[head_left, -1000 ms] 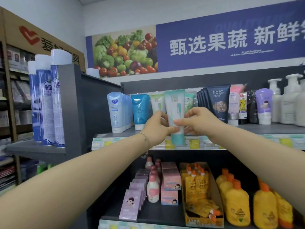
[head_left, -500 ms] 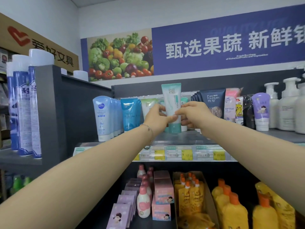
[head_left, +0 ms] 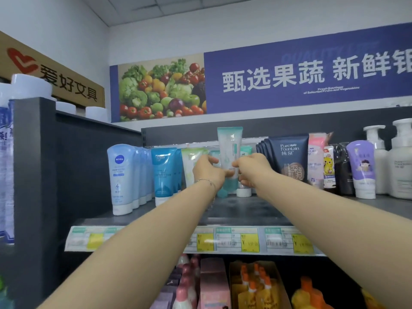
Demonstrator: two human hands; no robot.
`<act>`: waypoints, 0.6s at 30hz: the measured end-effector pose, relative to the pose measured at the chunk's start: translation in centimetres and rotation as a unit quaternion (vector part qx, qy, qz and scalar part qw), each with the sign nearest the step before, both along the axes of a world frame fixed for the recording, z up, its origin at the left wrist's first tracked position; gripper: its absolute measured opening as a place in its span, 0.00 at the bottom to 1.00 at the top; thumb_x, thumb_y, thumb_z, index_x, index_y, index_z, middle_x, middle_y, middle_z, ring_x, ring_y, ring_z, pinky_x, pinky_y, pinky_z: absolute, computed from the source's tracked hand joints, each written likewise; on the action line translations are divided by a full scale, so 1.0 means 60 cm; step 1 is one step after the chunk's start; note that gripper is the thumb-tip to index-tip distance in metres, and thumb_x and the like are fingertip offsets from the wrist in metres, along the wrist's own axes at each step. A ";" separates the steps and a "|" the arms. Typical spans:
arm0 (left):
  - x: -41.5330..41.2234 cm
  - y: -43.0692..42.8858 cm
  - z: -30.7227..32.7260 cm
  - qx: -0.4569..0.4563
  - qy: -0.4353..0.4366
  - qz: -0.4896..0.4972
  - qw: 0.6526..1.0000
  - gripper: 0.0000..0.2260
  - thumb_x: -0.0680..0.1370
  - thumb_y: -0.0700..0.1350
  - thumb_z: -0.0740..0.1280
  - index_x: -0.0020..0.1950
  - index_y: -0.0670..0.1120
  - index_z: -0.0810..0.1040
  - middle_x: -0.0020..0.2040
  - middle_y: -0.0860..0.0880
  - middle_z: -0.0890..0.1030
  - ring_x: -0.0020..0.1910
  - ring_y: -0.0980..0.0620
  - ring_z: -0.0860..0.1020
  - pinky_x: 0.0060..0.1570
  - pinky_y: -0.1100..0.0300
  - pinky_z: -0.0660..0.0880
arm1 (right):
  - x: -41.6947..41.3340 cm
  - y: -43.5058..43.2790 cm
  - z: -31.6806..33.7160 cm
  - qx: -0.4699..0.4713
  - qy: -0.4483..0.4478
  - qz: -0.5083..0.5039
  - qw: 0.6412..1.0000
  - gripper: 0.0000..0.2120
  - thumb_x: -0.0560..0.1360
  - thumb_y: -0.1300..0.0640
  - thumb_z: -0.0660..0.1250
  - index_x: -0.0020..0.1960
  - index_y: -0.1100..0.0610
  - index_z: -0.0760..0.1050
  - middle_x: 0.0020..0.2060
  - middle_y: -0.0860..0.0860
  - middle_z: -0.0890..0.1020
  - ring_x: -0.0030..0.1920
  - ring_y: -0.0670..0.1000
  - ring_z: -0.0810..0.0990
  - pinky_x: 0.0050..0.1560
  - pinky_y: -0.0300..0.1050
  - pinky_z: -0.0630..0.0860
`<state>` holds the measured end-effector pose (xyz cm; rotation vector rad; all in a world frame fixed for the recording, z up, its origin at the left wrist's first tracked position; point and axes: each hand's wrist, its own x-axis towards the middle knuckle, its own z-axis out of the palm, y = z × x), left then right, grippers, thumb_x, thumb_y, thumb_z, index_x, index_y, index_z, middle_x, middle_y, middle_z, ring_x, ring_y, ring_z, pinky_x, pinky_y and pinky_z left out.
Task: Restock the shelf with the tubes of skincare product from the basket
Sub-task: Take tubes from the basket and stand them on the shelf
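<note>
Holding a tall white and teal plastic tube [head_left: 229, 148] upright, the left hand [head_left: 208, 172] and the right hand [head_left: 249, 169] meet at its lower half. The left fingers [head_left: 211, 159] curl round the left side of the tube and the right fingers curl round its right side, so both hands pinch it between them. The tube's flat end points up, above the fingers, and its teal cap points down, just below them. The cap is very close to the dark grey shelf [head_left: 245, 210], but I cannot tell if it touches. A thin silver bracelet [head_left: 205, 181] sits on the left wrist.

Just behind the fingers stand more white and teal tubes, partly hidden. To the left of the fingers stands a pale green tube [head_left: 189, 161], then a row of bright blue tubes [head_left: 163, 172], then a row of light blue tubes [head_left: 120, 175] with a round dark blue mark. To the right of the fingers stands a row of dark navy tubes [head_left: 289, 157], then a pink tube [head_left: 315, 159], a purple tube with a white cap [head_left: 361, 168] and big white pump bottles [head_left: 401, 161].

Below the fingers, white and yellow price tags [head_left: 249, 241] run along the front edge of the shelf. Lower still sit pink boxes [head_left: 214, 284] and yellow pouches with orange caps [head_left: 256, 291]. High above the fingers hangs a long blue banner [head_left: 312, 72] with a picture of fruit and vegetables.
</note>
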<state>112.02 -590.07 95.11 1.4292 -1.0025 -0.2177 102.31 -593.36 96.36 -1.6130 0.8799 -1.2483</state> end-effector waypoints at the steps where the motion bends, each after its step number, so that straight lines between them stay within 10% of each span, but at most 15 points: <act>1: 0.002 -0.007 0.002 0.002 0.001 0.006 1.000 0.19 0.66 0.41 0.78 0.51 0.46 0.73 0.52 0.44 0.80 0.51 0.43 0.80 0.55 0.48 0.77 | 0.004 -0.006 0.000 0.008 -0.007 -0.001 1.000 0.06 0.75 0.64 0.61 0.50 0.58 0.73 0.38 0.56 0.74 0.38 0.55 0.71 0.36 0.45 0.70; 7: 0.016 -0.047 -0.012 0.057 -0.063 -0.035 0.996 0.18 0.72 0.33 0.69 0.60 0.44 0.72 0.55 0.47 0.76 0.53 0.48 0.74 0.57 0.59 0.72 | 0.047 -0.050 -0.007 0.046 -0.037 -0.012 0.998 0.21 0.71 0.64 0.61 0.64 0.60 0.69 0.40 0.56 0.71 0.30 0.53 0.67 0.23 0.40 0.63; 11: 0.016 -0.054 -0.025 0.099 -0.097 -0.048 0.989 0.13 0.72 0.35 0.64 0.56 0.39 0.75 0.51 0.40 0.78 0.45 0.45 0.74 0.48 0.54 0.74 | 0.058 -0.068 -0.026 0.073 -0.056 -0.011 0.996 0.18 0.74 0.66 0.60 0.63 0.61 0.73 0.41 0.58 0.76 0.35 0.55 0.73 0.32 0.46 0.74; 18: 0.029 -0.062 -0.035 0.124 -0.097 -0.045 0.986 0.20 0.74 0.36 0.65 0.65 0.40 0.67 0.62 0.41 0.74 0.61 0.43 0.73 0.59 0.54 0.71 | 0.077 -0.081 -0.038 0.084 -0.030 0.019 0.996 0.14 0.75 0.68 0.59 0.60 0.64 0.75 0.51 0.60 0.80 0.45 0.56 0.78 0.55 0.52 0.78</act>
